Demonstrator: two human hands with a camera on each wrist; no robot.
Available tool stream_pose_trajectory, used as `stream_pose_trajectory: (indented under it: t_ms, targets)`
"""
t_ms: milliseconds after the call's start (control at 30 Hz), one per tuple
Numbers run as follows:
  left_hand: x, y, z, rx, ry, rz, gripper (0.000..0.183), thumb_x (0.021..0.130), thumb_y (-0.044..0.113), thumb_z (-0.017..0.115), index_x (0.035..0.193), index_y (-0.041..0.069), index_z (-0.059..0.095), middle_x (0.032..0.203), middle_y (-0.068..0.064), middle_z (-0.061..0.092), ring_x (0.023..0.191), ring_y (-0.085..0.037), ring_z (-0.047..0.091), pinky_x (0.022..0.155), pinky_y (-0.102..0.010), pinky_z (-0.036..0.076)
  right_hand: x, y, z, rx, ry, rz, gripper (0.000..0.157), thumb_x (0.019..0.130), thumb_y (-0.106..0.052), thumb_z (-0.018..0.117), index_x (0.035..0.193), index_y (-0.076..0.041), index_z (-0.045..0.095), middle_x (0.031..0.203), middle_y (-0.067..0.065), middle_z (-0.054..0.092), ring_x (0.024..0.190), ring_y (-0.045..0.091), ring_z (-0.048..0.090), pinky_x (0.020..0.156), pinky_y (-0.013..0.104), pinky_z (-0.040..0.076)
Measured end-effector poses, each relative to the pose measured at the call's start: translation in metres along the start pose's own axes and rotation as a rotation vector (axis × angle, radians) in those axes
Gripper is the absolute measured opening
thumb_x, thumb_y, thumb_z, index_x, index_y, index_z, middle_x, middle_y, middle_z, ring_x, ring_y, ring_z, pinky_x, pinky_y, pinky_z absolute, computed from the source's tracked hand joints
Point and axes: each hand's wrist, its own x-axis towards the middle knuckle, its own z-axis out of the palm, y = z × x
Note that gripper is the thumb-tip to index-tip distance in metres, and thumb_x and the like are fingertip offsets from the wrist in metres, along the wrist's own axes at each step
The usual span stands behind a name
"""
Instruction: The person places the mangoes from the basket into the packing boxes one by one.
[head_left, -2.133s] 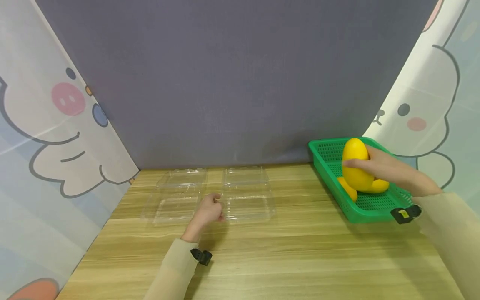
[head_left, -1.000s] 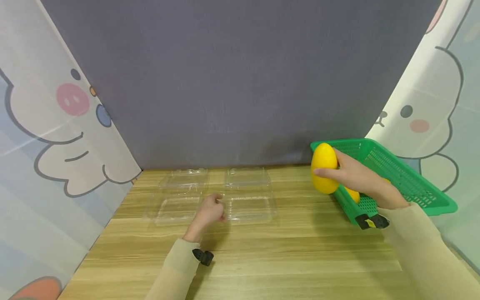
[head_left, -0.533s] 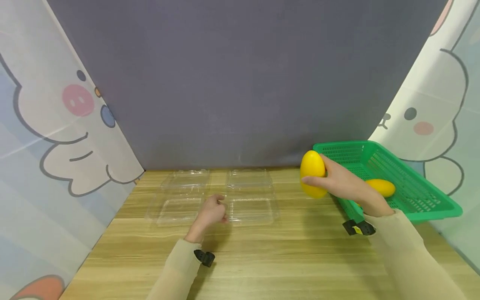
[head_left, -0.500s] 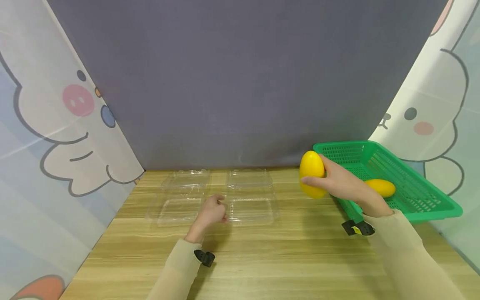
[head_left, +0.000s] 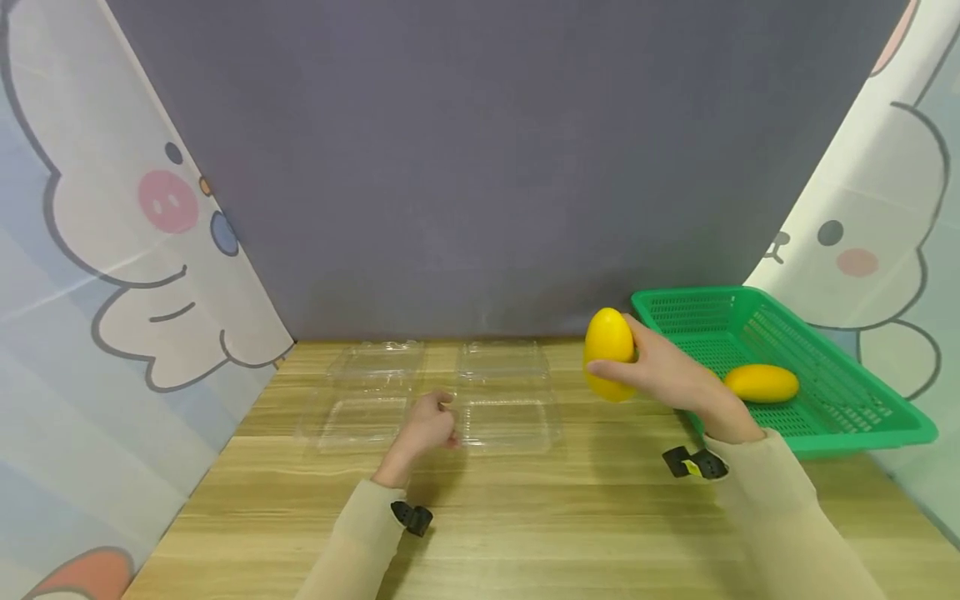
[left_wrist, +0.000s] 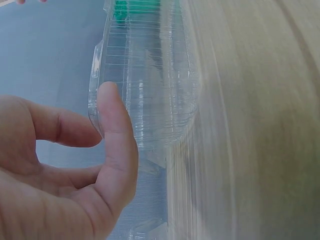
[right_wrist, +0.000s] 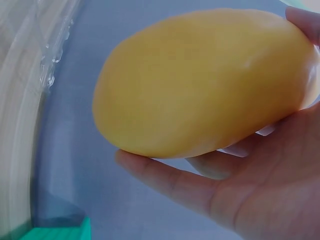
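Note:
My right hand (head_left: 667,375) grips a large yellow mango (head_left: 609,350), held upright above the table to the left of the green basket. Thumb and fingers wrap its sides in the right wrist view, where the mango (right_wrist: 200,85) fills much of the picture. My left hand (head_left: 429,425) is between two clear plastic clamshell boxes that lie opened out on the table. In the left wrist view its thumb and index finger pinch the rim of the right-hand box (left_wrist: 150,95). The left-hand box (head_left: 363,417) lies just beyond that wrist.
The green slotted basket (head_left: 825,447) stands at the right side with another yellow mango (head_left: 762,383) in it. A grey panel (head_left: 480,183) closes off the back of the wooden table (head_left: 525,525). Printed cartoon curtains (head_left: 172,283) flank both sides.
My right hand has lifted the mango out of the basket and carried it left, toward the clear boxes. The left hand stays at the right-hand box. The view has shifted slightly.

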Motion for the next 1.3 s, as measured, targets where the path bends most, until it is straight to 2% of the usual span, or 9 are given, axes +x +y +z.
stream_pose_trajectory:
  t_ms: [433,733,1000,1300]
  targets:
    - [0.0,0.002,0.002,-0.012,0.003,-0.017,0.051,0.096,-0.002,0.047,0.143,-0.019,0.038,0.113,-0.031,0.053,0.066,-0.023,0.061,0.066,-0.036,0.062,0.007,0.0,0.019,-0.021,-0.009,0.04,0.063,0.093,-0.041,0.071,0.137,-0.007,0.041,0.094,0.01,0.058,0.078,0.024,0.057,0.067,0.038,0.05]
    - [0.0,0.002,0.002,-0.005,0.005,-0.019,0.051,0.095,-0.003,0.047,0.143,-0.019,0.038,0.111,-0.03,0.054,0.066,-0.023,0.061,0.067,-0.038,0.063,0.011,0.005,0.033,0.024,-0.025,-0.012,0.063,0.093,-0.037,0.071,0.137,-0.003,0.042,0.094,0.01,0.059,0.077,0.023,0.057,0.067,0.037,0.051]
    - [0.0,0.0,0.003,0.01,0.014,-0.021,0.051,0.095,-0.002,0.047,0.143,-0.018,0.039,0.104,-0.027,0.056,0.062,-0.02,0.061,0.064,-0.035,0.062,0.013,0.005,0.042,0.034,-0.03,0.008,0.07,0.091,-0.038,0.072,0.143,-0.003,0.039,0.097,0.01,0.061,0.079,0.023,0.058,0.069,0.037,0.052]
    - [0.002,0.001,0.004,0.003,0.025,-0.024,0.051,0.094,-0.002,0.047,0.142,-0.019,0.039,0.108,-0.028,0.056,0.06,-0.019,0.062,0.062,-0.034,0.062,0.014,0.004,0.052,0.058,-0.037,0.008,0.064,0.09,-0.038,0.074,0.135,-0.005,0.042,0.099,0.012,0.059,0.079,0.025,0.058,0.069,0.038,0.053]
